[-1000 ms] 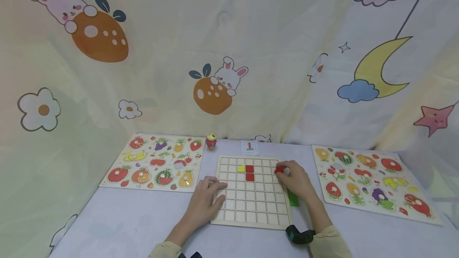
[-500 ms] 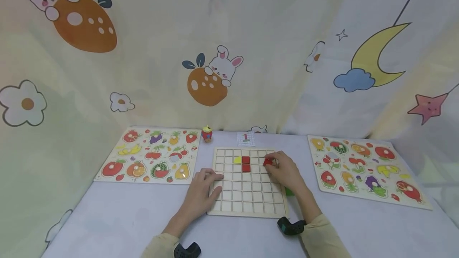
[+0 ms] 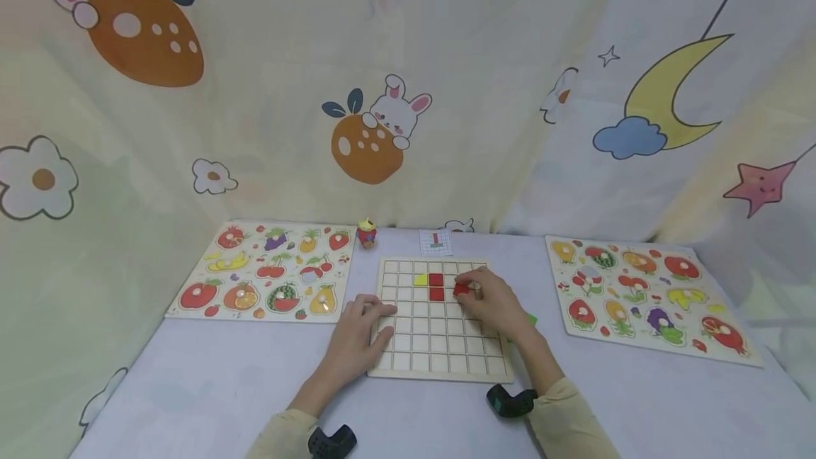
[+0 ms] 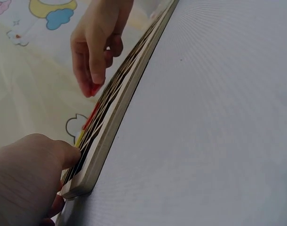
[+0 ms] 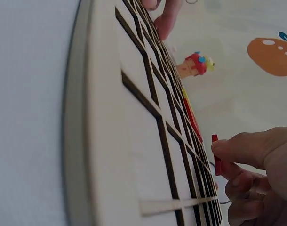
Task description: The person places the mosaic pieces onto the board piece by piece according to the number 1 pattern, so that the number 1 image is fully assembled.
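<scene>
A wooden grid board (image 3: 440,368) lies on the white cloth. Set into its upper cells are a yellow tile (image 3: 421,280), a red tile (image 3: 436,280) beside it and another red tile (image 3: 436,294) just below. My right hand (image 3: 494,302) pinches a loose red square tile (image 5: 216,155) between thumb and fingers, over the board to the right of the set tiles. In the right wrist view that tile stands on edge, above the grid. My left hand (image 3: 353,331) rests at the board's left edge, fingers relaxed, thumb and fingertips on the frame (image 4: 94,172).
Fruit puzzle boards lie left (image 3: 255,271) and right (image 3: 650,303). Behind the grid stand a small toy figure (image 3: 366,234) and a pattern card (image 3: 436,242). Something green (image 3: 532,319) shows under my right forearm. A printed curtain (image 3: 274,126) hangs behind.
My right hand has carried the red tile leftward from the board's right edge, toward the set tiles. The left hand stays at the left edge. The head view has tilted down slightly.
</scene>
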Motion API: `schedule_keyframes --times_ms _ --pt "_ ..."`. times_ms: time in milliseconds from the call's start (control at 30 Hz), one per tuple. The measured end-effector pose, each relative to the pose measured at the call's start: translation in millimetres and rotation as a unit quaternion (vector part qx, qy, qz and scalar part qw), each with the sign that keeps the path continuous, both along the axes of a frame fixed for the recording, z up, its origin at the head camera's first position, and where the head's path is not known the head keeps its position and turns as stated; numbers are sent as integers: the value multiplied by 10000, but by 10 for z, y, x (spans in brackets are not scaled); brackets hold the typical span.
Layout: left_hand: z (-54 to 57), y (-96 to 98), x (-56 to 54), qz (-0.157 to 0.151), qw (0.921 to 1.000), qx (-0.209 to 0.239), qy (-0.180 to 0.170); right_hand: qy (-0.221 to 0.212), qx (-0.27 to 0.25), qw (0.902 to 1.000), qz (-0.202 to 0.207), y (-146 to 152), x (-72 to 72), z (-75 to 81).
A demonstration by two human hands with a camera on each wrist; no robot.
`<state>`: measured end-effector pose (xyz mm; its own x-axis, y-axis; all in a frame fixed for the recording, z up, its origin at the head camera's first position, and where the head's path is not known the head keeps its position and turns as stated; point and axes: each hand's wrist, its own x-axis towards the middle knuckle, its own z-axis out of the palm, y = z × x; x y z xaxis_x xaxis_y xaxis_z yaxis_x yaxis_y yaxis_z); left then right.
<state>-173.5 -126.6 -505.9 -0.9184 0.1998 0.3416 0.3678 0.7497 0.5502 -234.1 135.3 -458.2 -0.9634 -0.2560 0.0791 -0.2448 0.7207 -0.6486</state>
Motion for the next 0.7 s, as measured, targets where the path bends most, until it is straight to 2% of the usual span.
schedule_keyframes --times_ms 467,700 --pt "19 2 8 -13 10000 -4 -54 -102 151 9968 781 -175 80 -12" --pt "26 4 9 5 10000 -30 -65 45 279 9951 946 -226 103 -36"
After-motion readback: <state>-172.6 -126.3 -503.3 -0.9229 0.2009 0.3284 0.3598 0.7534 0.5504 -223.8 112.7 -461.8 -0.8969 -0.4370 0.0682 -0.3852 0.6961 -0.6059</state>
